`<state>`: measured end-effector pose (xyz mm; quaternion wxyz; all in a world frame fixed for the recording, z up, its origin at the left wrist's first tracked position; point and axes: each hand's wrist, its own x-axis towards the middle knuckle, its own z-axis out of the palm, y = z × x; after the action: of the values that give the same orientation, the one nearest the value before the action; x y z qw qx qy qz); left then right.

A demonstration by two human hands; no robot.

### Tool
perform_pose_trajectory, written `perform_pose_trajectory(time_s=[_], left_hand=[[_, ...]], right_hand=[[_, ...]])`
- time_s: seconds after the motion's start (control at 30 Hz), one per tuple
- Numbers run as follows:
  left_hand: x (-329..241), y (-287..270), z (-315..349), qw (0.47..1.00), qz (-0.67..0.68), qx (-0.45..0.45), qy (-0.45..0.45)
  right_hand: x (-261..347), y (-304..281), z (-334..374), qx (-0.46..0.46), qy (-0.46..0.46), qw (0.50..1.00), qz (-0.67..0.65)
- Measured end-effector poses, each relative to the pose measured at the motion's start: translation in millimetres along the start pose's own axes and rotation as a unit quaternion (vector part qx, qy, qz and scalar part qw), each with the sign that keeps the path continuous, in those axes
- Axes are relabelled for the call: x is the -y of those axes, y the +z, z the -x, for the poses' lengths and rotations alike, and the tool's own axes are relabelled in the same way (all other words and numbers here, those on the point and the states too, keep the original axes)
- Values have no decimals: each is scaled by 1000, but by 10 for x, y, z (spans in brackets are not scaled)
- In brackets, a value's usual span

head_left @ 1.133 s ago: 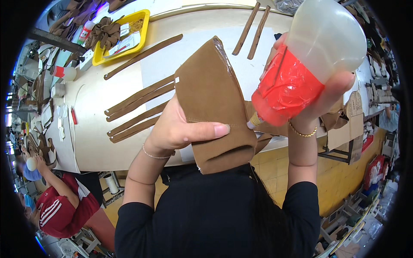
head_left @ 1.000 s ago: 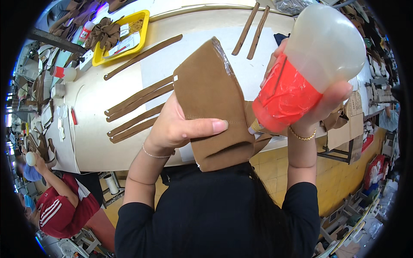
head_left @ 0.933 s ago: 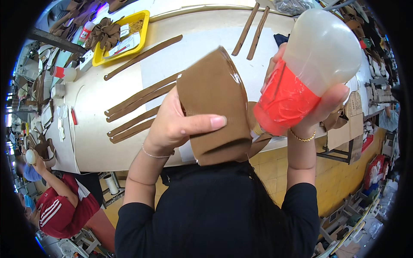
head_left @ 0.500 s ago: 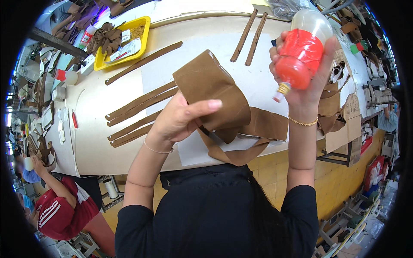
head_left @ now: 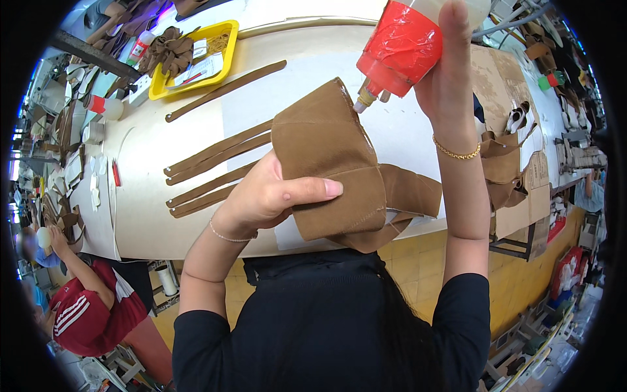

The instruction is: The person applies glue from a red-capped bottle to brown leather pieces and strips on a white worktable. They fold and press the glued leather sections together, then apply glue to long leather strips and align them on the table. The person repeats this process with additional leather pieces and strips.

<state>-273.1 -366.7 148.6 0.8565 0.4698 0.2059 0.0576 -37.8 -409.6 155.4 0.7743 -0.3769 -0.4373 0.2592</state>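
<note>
My left hand (head_left: 274, 199) grips a brown leather piece (head_left: 330, 153), its thumb flat on the face and its other fingers hidden underneath. A seam crosses the piece, and its upper right edge looks shiny. In my right hand (head_left: 450, 78) is a squeeze bottle (head_left: 400, 49) wrapped in red tape, tipped downward. Its nozzle is at the leather's upper right edge; whether they touch I cannot tell. A further brown leather section (head_left: 411, 189) trails to the right, resting on the table.
Several brown straps (head_left: 219, 153) lie left on the table (head_left: 140, 215). A yellow tray (head_left: 233, 49) with brown pieces stands beyond them. Right are brown leather parts (head_left: 499, 166) on cardboard (head_left: 493, 75). A red pen (head_left: 116, 174) lies far left, near a co-worker in a red shirt (head_left: 91, 307).
My right hand has brought the bottle left and tilted its nozzle to the leather's edge. The leather piece has been turned flatter toward me. Two straps at the back are now out of sight.
</note>
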Motion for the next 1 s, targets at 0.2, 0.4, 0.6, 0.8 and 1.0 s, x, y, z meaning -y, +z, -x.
perform_pose_trajectory(time_s=[0.2, 0.4, 0.6, 0.8, 1.0], left_hand=[[-12, -6, 33, 1000, 25, 8, -8], [-23, 20, 15, 998, 58, 22, 1], [1, 6, 38, 997, 70, 0, -30], [60, -106, 46, 992, 107, -9, -66], [53, -71, 1, 981, 186, -18, -59]], right_hand=[[-53, 32, 40, 5, 30, 999, -10], [12, 74, 220, -2, 39, 999, -2], [182, -53, 279, 8, 52, 996, 75], [208, -48, 317, -47, 10, 985, 165], [266, 3, 396, -70, -49, 972, 219]])
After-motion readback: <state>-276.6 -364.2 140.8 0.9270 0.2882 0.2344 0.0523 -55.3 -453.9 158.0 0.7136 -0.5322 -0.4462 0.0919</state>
